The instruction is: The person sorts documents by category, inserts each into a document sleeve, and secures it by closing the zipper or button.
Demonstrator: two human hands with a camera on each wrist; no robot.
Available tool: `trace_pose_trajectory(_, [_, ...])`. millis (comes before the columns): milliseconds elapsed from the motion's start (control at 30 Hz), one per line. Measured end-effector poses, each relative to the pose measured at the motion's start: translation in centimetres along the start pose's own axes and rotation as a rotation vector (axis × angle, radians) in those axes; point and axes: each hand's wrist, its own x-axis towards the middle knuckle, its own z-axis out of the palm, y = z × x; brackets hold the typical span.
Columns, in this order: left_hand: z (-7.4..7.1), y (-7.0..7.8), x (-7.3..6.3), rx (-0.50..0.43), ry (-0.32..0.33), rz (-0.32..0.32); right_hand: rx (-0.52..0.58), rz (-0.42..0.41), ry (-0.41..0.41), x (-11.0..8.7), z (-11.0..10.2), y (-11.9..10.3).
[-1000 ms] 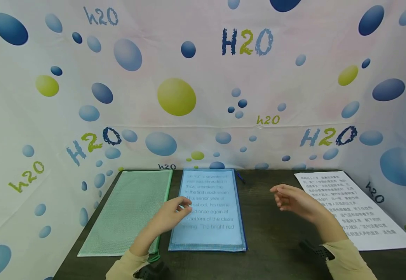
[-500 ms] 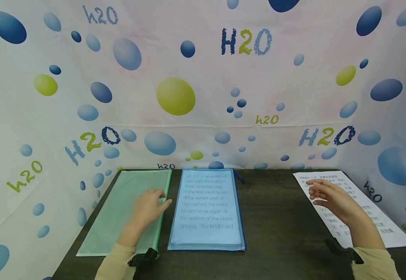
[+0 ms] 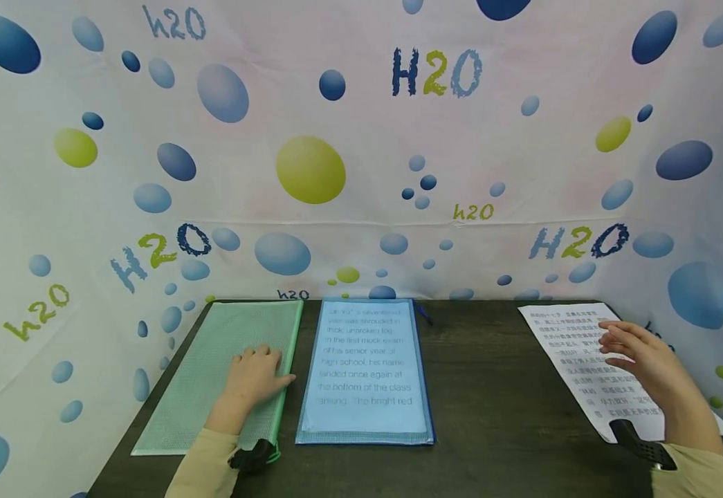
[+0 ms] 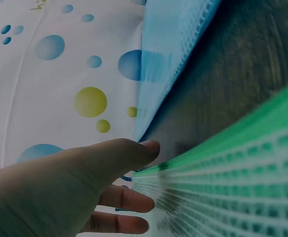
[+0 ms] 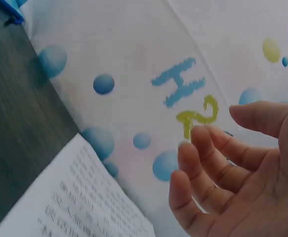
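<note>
My left hand [image 3: 252, 379] is over the green mesh zip pouch [image 3: 193, 387], its thumb at the pouch's right edge. In the left wrist view the thumb and fingers [image 4: 129, 198] are apart at that green edge, with nothing pinched between them. My right hand [image 3: 644, 360] hovers above the right part of a printed paper sheet [image 3: 575, 366], fingers loosely bent. The right wrist view shows no object in that hand, and the sheet [image 5: 79, 197] lies below and to its left. Between the hands lies a blue mesh pouch [image 3: 364, 422] with an English-printed page inside.
A dark blue pen [image 3: 424, 315] lies at the back, just right of the blue pouch. The dark wooden table [image 3: 486, 401] ends at a white backdrop [image 3: 361, 138] with bubble prints, which also rises on both sides.
My left hand has moved left from over the blue pouch onto the green one. My right hand has swung right, from the sheet's left side to over its right part.
</note>
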Motion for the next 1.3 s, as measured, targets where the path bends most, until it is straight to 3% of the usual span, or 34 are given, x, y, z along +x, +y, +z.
trace_pose_trajectory(100, [0.4, -0.3, 0.0, -0.032, -0.042, -0.017, -0.132, 0.054, 0.113, -0.4, -0.7, 0.8])
trace_pose_trajectory(233, [0.8, -0.5, 0.2, -0.072, -0.045, -0.04, -0.384, 0.193, 0.271, -0.8, -1.4, 1.4])
trace_pose_trajectory(333, [1.0, -0.5, 0.4, -0.096, -0.037, -0.067, -0.47, 0.285, 0.335, -0.9, -1.9, 1.7])
trace_pose_trajectory(467, [1.0, -0.6, 0.4, -0.128, -0.034, -0.104, -0.5, 0.332, 0.364, -1.0, -2.2, 2.3])
trace_pose_trajectory(633, [1.2, -0.6, 0.4, -0.155, -0.023, -0.11, -0.531, 0.38, 0.375, -1.1, -2.6, 3.3])
trace_pose_trajectory(867, [1.6, -0.4, 0.7, -0.164, -0.003, -0.151, -0.868, 0.335, 0.335, -1.3, -4.0, 5.1])
trace_pose_trajectory(967, [1.7, -0.1, 0.8, -0.159, -0.001, -0.179, -0.943, 0.37, 0.332, -1.5, -4.1, 5.4])
trace_pose_trajectory(1100, [1.7, 0.1, 0.8, -0.167, 0.001, -0.187, -0.955, 0.432, 0.321, -1.8, -4.0, 5.8])
trace_pose_trajectory(1300, [1.7, 0.0, 0.8, -0.199, 0.003, -0.194, -0.91, 0.559, 0.238, -2.1, -4.5, 6.7])
